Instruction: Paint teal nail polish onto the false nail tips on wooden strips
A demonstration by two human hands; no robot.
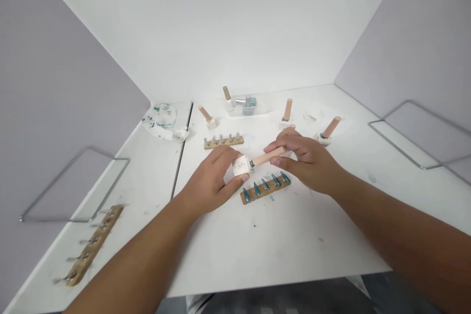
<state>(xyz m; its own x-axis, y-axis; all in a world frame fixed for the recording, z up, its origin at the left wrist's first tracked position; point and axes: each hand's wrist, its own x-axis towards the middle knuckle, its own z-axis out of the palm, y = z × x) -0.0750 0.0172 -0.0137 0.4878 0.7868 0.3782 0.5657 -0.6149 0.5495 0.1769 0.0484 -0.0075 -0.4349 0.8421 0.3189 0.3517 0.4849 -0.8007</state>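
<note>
In the middle of the head view, a nail polish bottle lies tilted on its side between my hands. My left hand (217,176) grips its white square body (241,166) between thumb and fingers. The long peach cap (269,156) is pinched by my right hand (303,159). Teal polish smears the neck, and I cannot tell whether the cap is still screwed on. Just below the bottle, a wooden nail stand (265,191) carries several glossy teal nail tips.
Behind are a stand of clear tips (223,142), a clear tray (265,109) with bottles, and more peach-capped bottles (288,110), (331,127). Another tip stand (96,243) lies at left, near stained paper (160,117). Wire frames (127,169) stand at both sides.
</note>
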